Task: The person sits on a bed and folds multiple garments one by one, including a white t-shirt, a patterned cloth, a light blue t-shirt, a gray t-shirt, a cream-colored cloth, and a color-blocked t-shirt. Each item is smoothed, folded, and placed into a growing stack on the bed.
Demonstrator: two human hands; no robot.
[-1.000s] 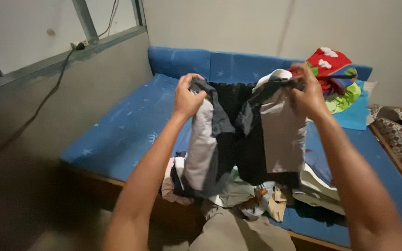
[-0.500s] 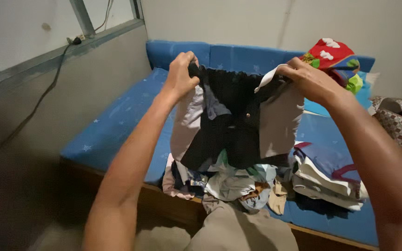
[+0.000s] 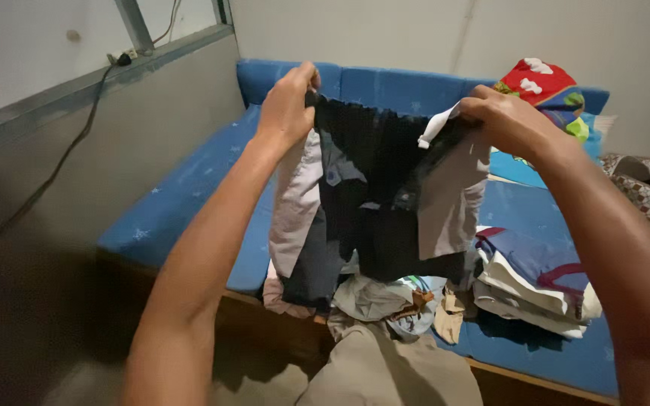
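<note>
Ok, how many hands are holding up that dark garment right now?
2. The left hand grips the top left corner of the dark garment, and the right hand grips the top right corner, above the loose clothes pile.

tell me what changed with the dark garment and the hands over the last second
Both hands, left hand and right hand, raised the dark garment and pulled its top edge wider, so it hangs flatter and more spread. Each grip stayed clamped on the top edge. The loose clothes pile, folded stack and blue mattress stayed put.
</note>
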